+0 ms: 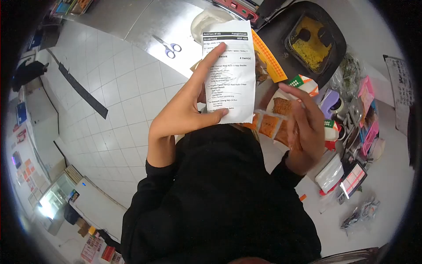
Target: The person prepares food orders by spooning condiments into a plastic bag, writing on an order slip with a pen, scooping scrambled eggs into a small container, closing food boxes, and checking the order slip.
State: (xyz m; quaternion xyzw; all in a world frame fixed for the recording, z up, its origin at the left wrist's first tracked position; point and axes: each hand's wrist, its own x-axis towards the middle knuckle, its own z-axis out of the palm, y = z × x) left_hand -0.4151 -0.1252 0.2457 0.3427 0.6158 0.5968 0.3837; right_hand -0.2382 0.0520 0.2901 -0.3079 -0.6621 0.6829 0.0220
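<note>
"From the head view, what's the left hand (176,111) up to?"

"It grips a printed receipt (235,90), raised in front of the black-sleeved body. The thumb presses near the bottom and the index finger lies along the upper lines. The lines between them are easy to see, though."

"Any trick to reading it well?"

"Hold the paper flat and square to the eyes, with just enough pinch that it doesn't bow. I'd slide that fingertip out to the margin, because it lies over some print near the top. Then go line by line, checking the item count against the list."

"And the right hand (307,127)?"

"Over by the orange-filled sachets (268,125), index finger stretched out and the others curled. It's a bit blurred, so I can't tell if it grips any of them. A light touch would suit, as thin film like that may crease or split."

"What else is close?"

"A browned piece of food (281,106) beside the sachets, and a yellow-orange strip (269,57) just past the receipt's edge. The scissors (167,46) lie on the metal desk (176,22), well apart from the right hand."
</note>
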